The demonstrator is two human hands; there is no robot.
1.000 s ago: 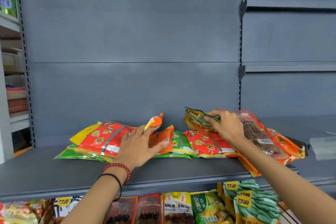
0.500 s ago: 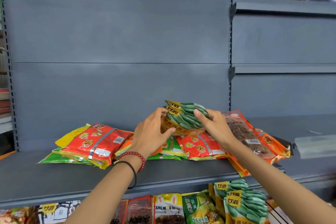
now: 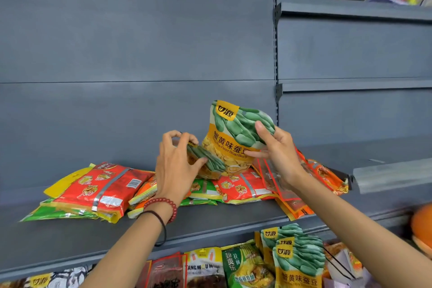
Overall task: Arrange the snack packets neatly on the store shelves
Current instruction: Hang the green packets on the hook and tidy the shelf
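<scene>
Above a grey shelf, right hand grips a bean packet upright; left hand pinches a second packet tilted beside it.

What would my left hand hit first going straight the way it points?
Likely the shelf's grey back panel. Your left hand grips a bean packet, and nothing else shows beyond it; depth is unclear.
</scene>
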